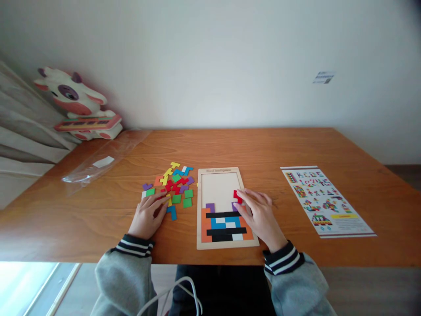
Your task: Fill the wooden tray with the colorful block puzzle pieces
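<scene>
**Touching a small red stepped piece (pixel 237 197) with the right hand (pixel 259 215)**

Bends right thumb and forefinger toward each other, leaving a small gap between, forefinger against the upper side of the red piece, thumb near its lower end beside a partly hidden purple piece (pixel 233 206). Cannot tell whether pinching the red piece or merely pressing it. With the left hand (pixel 149 214), brings thumb and forefinger tips near together by a small yellow piece (pixel 170 201); cannot tell whether gripped.

Hides the near left part of a loose pile of flat, many-coloured pieces (pixel 176 199) under the left hand, and covers part of the right rim of a pale, rectangular wooden tray (pixel 219 188) with the right. Farther right on the brown wooden table (pixel 269 149), a colourful printed sheet (pixel 324 206); at far left, a clear plastic bag (pixel 126 147) and a white-and-pink cow-shaped keyboard toy (pixel 80 103).

Under the right fingertips, directly: the red piece, above the filled lower rows of the tray, right of centre.
</scene>
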Demonstrator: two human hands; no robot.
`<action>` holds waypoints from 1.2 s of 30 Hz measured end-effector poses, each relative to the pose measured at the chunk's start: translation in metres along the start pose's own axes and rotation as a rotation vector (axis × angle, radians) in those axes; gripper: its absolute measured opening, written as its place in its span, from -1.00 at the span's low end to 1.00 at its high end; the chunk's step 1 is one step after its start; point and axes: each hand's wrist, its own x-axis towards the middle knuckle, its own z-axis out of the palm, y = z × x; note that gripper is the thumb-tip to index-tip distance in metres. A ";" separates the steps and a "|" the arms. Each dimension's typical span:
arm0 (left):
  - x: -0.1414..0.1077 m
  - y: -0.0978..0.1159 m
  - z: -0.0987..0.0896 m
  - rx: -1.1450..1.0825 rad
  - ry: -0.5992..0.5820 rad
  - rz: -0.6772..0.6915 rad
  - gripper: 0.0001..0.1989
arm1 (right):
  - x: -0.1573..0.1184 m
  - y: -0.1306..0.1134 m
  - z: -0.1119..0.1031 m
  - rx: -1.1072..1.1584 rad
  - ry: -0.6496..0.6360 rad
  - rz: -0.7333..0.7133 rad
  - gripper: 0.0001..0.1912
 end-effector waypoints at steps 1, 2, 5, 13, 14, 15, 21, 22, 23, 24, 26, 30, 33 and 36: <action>0.000 0.000 0.000 0.001 -0.001 -0.001 -0.70 | -0.001 0.001 -0.001 0.006 -0.007 -0.004 -0.64; 0.000 0.000 0.000 0.001 -0.004 -0.001 -0.70 | -0.001 0.002 -0.001 0.016 -0.012 -0.006 -0.67; 0.000 -0.001 0.001 0.000 -0.016 -0.005 -0.70 | 0.001 0.008 0.000 0.063 -0.019 0.000 -0.70; 0.000 -0.001 0.001 -0.010 -0.015 -0.027 -0.69 | 0.005 0.015 0.002 0.173 -0.028 0.096 -0.62; 0.000 0.000 0.001 -0.011 -0.013 -0.026 -0.69 | 0.004 0.015 0.001 0.169 -0.015 0.079 -0.61; 0.000 0.000 0.001 -0.011 -0.010 -0.025 -0.69 | 0.003 0.013 0.000 0.166 -0.002 0.052 -0.60; 0.001 0.000 0.000 -0.013 -0.011 -0.021 -0.68 | -0.002 0.004 -0.007 0.163 -0.046 -0.067 -0.47; 0.001 0.000 0.000 -0.012 -0.014 -0.023 -0.68 | -0.004 0.003 -0.008 0.151 -0.049 -0.061 -0.45; 0.001 0.000 0.001 -0.011 -0.016 -0.025 -0.68 | -0.005 0.003 -0.008 0.139 -0.047 -0.054 -0.42; 0.001 -0.001 0.001 -0.011 -0.017 -0.028 -0.68 | -0.006 0.003 -0.008 0.130 -0.039 -0.048 -0.40; 0.001 -0.001 0.001 -0.013 -0.020 -0.034 -0.68 | -0.009 0.004 -0.009 0.125 -0.019 -0.031 -0.38; 0.001 -0.002 0.002 -0.014 -0.014 -0.032 -0.68 | -0.011 0.005 -0.010 0.125 -0.013 0.000 -0.37; 0.000 -0.002 0.002 -0.010 -0.007 -0.027 -0.67 | -0.009 0.005 -0.010 0.109 -0.044 -0.049 -0.36; 0.000 -0.003 0.002 -0.007 -0.004 -0.018 -0.66 | -0.009 0.005 -0.009 0.114 -0.080 -0.064 -0.34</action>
